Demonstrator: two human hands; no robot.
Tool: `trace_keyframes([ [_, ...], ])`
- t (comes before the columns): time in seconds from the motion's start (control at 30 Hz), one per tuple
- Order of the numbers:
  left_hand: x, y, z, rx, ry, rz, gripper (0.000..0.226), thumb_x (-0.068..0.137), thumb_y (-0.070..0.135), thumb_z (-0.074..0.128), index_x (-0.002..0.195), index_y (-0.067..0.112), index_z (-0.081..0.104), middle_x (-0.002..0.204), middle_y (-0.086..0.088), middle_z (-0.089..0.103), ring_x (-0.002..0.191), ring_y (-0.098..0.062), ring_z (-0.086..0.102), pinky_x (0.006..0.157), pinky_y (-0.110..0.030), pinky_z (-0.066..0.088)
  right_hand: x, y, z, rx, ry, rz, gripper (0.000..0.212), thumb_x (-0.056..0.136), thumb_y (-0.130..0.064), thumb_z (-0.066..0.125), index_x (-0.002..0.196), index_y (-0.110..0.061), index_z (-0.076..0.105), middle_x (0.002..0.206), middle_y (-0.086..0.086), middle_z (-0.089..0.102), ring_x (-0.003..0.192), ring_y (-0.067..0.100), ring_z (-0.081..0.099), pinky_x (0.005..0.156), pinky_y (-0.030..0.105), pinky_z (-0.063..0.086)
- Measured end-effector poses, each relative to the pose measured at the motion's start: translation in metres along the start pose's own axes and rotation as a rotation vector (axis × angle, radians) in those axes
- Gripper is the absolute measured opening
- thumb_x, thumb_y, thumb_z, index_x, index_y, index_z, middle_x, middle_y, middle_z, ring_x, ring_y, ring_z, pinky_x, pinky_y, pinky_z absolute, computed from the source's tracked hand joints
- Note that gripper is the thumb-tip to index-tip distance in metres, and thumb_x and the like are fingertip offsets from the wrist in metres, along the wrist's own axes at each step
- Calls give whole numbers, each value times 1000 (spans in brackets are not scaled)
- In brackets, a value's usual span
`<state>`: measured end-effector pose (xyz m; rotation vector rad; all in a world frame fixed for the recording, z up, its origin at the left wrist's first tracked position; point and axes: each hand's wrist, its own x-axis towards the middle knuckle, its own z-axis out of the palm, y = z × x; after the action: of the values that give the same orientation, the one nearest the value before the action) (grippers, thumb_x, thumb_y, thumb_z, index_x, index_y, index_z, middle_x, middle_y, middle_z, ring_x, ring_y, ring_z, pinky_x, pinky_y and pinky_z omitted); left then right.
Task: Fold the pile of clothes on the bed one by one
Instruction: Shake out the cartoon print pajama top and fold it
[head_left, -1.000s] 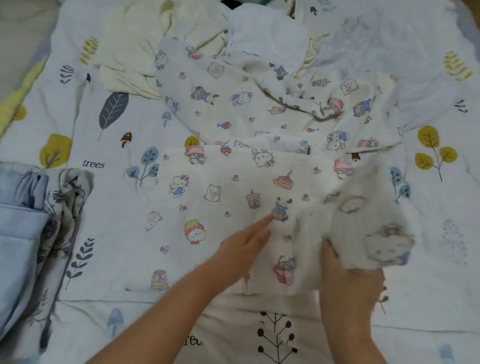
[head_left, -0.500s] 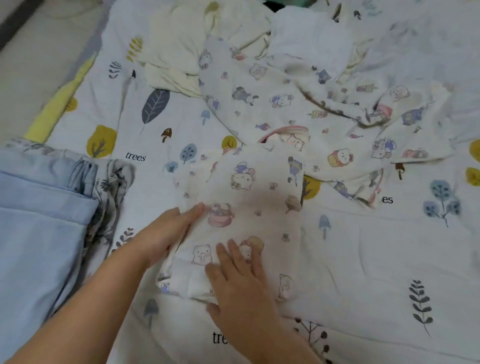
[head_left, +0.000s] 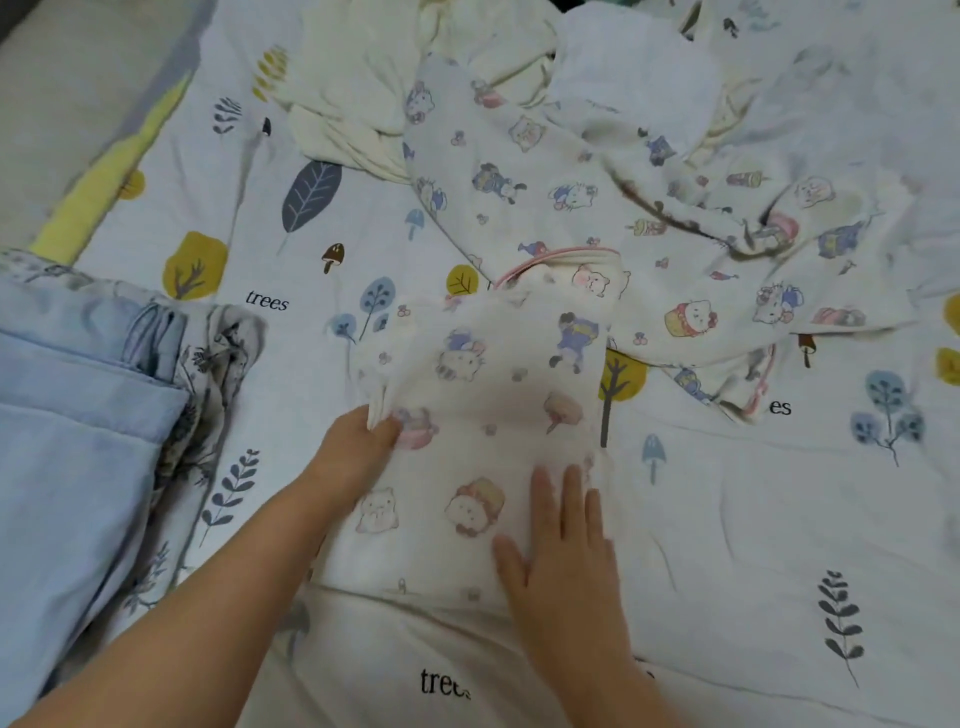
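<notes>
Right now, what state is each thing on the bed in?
Cartoon-print garment: partly folded, flat.
Left hand: pinching the garment's left edge.
Right hand: flat, pressing the garment.
Cartoon-print top: unfolded, crumpled.
Cream garment: crumpled.
Blue garment: folded.
Floral garment: lying beside it.

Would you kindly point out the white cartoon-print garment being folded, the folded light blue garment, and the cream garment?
white cartoon-print garment (head_left: 483, 441), head view, its middle
folded light blue garment (head_left: 67, 467), head view, flat top
cream garment (head_left: 358, 98), head view, crumpled middle
</notes>
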<state>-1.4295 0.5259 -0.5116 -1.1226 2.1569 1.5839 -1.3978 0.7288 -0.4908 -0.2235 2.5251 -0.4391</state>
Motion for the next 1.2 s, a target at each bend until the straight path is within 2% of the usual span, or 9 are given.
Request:
trace_keyframes([
  [0.17, 17, 23, 7, 31, 136, 49, 51, 77, 34, 72, 115, 7, 52, 109, -8, 64, 98, -27, 61, 88, -40, 51, 12, 1, -3, 209, 114, 59, 70, 89, -57, 35, 148, -33, 4, 156, -7, -14, 144, 16, -2, 115, 32, 12],
  [0.4, 41, 49, 1, -526, -306, 39, 27, 87, -5, 50, 101, 12, 65, 96, -14, 72, 78, -25, 71, 63, -31, 57, 29, -1, 14, 147, 110, 22, 86, 87, -66, 30, 137, -36, -32, 152, 1, -29, 142, 21, -19, 116, 32, 4],
  [0.53, 43, 17, 3, 379, 202, 11, 45, 85, 17, 61, 124, 2, 44, 122, -22, 53, 106, -37, 55, 84, -37, 42, 27, 2, 17, 8, 80, 47, 83, 87, -67, 28, 143, -35, -25, 152, 1, -29, 142, 21, -21, 117, 40, 6],
  [0.6, 31, 7, 12, 585, 435, 267, 66, 83, 30, 62, 136, 5, 33, 133, -23, 40, 118, -41, 43, 92, -46, 38, 32, -4, 16, 63, 167, 58, 79, 84, -68, 24, 147, -35, -11, 153, -2, -26, 140, 17, -20, 116, 41, 1],
  [0.67, 19, -7, 23, 699, 428, 453, 68, 87, 45, 49, 144, 17, 26, 147, -21, 26, 133, -39, 28, 102, -54, 29, 39, -7, 19, 97, 253, 46, 77, 83, -65, 19, 143, -38, -22, 149, -6, -35, 137, 12, -30, 114, 42, -7],
  [0.87, 18, -39, 31, 821, 109, 287, 67, 93, 54, 26, 146, 33, -10, 158, -4, -9, 145, -29, -5, 115, -51, 4, 48, 4, 38, -84, 137, 23, 69, 91, -61, 14, 131, -36, -36, 135, -1, -52, 123, 19, -48, 113, 50, -11],
  [1.03, 2, -24, 12, 641, 213, 172, 80, 81, 63, 49, 147, 30, 18, 140, -20, 31, 131, -36, 30, 105, -45, 31, 48, 12, 16, 246, 233, -13, 73, 92, -47, 41, 150, -29, 0, 157, 0, -13, 144, 18, 1, 113, 33, 13],
  [1.1, -4, -24, 1, 593, 127, 113, 79, 77, 66, 51, 143, 33, 25, 125, -13, 50, 117, -32, 47, 98, -43, 42, 50, 19, 4, 406, 272, 82, 68, 92, -41, 46, 149, -30, 10, 153, 2, 13, 130, 21, 34, 100, 33, 34],
  [1.2, -9, -23, -7, 383, -50, 150, 77, 79, 55, 61, 144, 33, 25, 128, 3, 57, 118, -18, 53, 99, -40, 43, 55, 20, -4, 491, 102, 167, 72, 91, -46, 47, 149, -34, 6, 143, 3, 35, 122, 22, 45, 94, 35, 38],
])
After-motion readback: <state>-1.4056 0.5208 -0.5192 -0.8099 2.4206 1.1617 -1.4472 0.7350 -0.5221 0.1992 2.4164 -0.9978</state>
